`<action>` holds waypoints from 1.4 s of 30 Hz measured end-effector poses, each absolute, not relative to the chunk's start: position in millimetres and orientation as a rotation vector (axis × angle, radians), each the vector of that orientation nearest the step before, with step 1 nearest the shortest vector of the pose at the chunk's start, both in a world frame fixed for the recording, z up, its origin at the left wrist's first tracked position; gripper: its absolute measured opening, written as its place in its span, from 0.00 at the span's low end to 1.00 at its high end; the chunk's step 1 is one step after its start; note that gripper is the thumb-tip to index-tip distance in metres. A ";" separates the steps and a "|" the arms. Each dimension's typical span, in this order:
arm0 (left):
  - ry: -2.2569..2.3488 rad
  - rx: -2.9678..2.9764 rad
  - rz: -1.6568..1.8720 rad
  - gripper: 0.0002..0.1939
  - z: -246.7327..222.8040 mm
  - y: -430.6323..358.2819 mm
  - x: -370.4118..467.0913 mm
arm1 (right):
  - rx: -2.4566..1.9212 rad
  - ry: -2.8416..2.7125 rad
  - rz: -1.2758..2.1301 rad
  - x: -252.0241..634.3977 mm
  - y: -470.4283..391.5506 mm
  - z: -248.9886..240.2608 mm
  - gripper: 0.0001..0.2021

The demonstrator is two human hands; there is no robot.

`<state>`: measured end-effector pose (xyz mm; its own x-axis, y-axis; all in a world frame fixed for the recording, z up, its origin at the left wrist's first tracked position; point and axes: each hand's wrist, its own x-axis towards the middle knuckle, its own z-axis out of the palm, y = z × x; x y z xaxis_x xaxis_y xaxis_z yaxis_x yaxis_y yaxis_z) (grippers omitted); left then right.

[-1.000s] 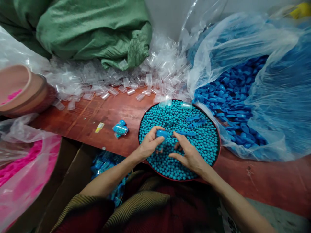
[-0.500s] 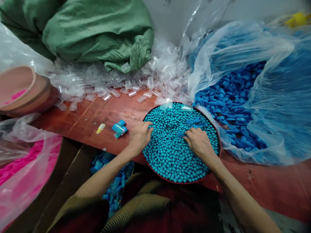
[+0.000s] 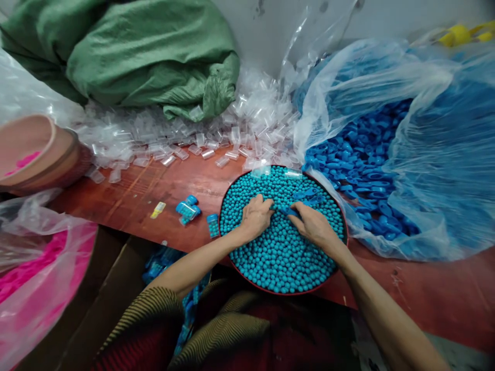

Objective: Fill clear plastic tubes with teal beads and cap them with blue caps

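Both hands work in one round tray (image 3: 344, 226) heaped with teal balls (image 3: 282, 257), too many to count. The left hand (image 3: 257, 216) rests curled on the balls; the right hand (image 3: 315, 226) pinches one blue plastic piece (image 3: 289, 210). Three filled capsules (image 3: 189, 208) lie on the table (image 3: 135, 196) just left of the tray.
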<state>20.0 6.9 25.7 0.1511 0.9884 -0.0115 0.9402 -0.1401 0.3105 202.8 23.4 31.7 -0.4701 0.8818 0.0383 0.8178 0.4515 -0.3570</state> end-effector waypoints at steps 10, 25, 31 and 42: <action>1.537 2.123 0.444 0.09 24.0 18.0 2.9 | -1.470 -2.571 0.327 196.9 28.8 38.5 0.15; 1.095 1.194 0.750 0.17 36.3 15.7 4.4 | -1.289 -1.792 1.156 176.2 22.9 38.5 0.14; 0.889 0.921 0.809 0.31 43.0 4.4 10.3 | -1.326 -1.580 1.182 176.5 18.1 46.8 0.12; 0.970 0.960 0.824 0.33 45.0 -8.0 14.5 | -1.294 -1.861 1.018 184.1 9.0 50.0 0.11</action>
